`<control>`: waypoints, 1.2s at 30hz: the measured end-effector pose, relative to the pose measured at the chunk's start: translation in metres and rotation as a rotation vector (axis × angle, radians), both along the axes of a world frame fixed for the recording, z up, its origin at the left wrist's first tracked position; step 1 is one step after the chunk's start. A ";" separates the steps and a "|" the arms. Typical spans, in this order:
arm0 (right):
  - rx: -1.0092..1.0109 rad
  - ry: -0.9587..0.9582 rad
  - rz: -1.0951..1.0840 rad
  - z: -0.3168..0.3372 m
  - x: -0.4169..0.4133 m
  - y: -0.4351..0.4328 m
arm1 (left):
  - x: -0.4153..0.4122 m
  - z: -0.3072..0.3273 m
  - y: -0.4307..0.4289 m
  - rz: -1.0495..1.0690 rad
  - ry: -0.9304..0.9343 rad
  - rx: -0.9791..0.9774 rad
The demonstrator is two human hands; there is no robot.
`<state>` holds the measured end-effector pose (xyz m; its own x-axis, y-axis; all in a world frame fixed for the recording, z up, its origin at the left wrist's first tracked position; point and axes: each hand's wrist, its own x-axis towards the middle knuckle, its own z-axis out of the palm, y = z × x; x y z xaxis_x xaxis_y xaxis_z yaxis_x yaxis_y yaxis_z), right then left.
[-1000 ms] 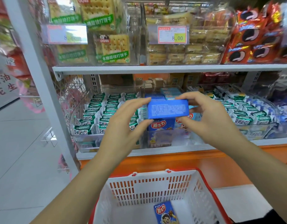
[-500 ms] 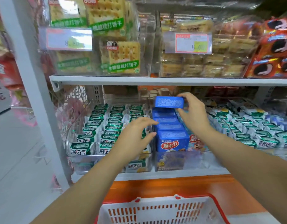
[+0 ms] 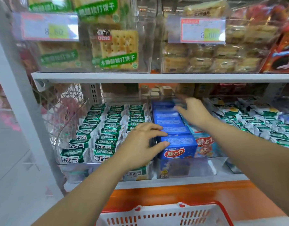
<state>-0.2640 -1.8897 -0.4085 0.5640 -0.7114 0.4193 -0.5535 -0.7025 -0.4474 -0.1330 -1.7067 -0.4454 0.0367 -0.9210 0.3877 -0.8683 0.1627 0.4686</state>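
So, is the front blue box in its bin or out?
In: the front blue box stands inside the clear bin, behind its front wall; the left hand touches its top.

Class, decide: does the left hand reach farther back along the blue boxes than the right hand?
No: the left hand touches the front blue box, while the right hand reaches well beyond it.
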 end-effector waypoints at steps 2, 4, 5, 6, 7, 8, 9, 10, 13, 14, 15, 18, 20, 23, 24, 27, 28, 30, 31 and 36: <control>-0.013 0.032 0.019 -0.002 -0.016 0.008 | -0.001 0.000 0.000 0.000 -0.017 -0.002; 0.004 0.063 0.024 -0.001 -0.037 0.016 | -0.002 0.002 0.001 0.012 -0.050 0.008; 0.031 0.089 0.033 0.000 -0.048 0.021 | -0.003 0.003 0.001 0.022 -0.072 0.021; 0.056 0.130 0.046 0.000 -0.058 0.024 | -0.004 0.004 0.001 0.033 -0.095 0.036; 0.074 0.186 0.056 0.000 -0.068 0.027 | -0.005 0.006 -0.001 0.044 -0.118 0.055; 0.082 0.245 0.058 0.001 -0.078 0.029 | -0.005 0.007 -0.002 0.055 -0.141 0.078; 0.074 0.307 0.055 0.000 -0.085 0.031 | -0.006 0.008 -0.004 0.066 -0.164 0.103; 0.053 0.364 0.048 0.000 -0.091 0.032 | -0.007 0.009 -0.006 0.077 -0.186 0.126; -0.045 0.520 0.034 -0.001 -0.102 0.032 | -0.010 0.012 -0.011 0.105 -0.236 0.158; -0.067 0.543 0.037 -0.001 -0.103 0.031 | -0.010 0.013 -0.012 0.111 -0.245 0.164; -0.081 0.548 0.039 -0.001 -0.104 0.030 | -0.011 0.014 -0.014 0.115 -0.251 0.167; -0.089 0.515 0.049 -0.001 -0.105 0.027 | -0.009 0.013 -0.017 0.140 -0.259 0.162; -0.086 0.502 0.055 -0.002 -0.106 0.026 | -0.008 0.012 -0.020 0.172 -0.255 0.142; -0.094 0.498 0.063 -0.003 -0.108 0.025 | -0.006 0.012 -0.030 0.217 -0.223 0.107; -0.093 0.499 0.064 -0.004 -0.108 0.024 | -0.007 0.013 -0.034 0.232 -0.218 0.114; -0.078 0.495 0.057 -0.005 -0.108 0.023 | -0.008 0.018 -0.047 0.272 -0.197 0.161; -0.073 0.495 0.055 -0.006 -0.108 0.022 | -0.008 0.019 -0.049 0.291 -0.185 0.180; -0.065 0.496 0.047 -0.008 -0.109 0.022 | -0.013 0.019 -0.051 0.336 -0.199 0.228; -0.064 0.494 0.044 -0.009 -0.109 0.022 | -0.016 0.018 -0.051 0.353 -0.217 0.243; -0.051 0.501 0.017 -0.011 -0.108 0.029 | -0.027 0.018 -0.049 0.401 -0.240 0.231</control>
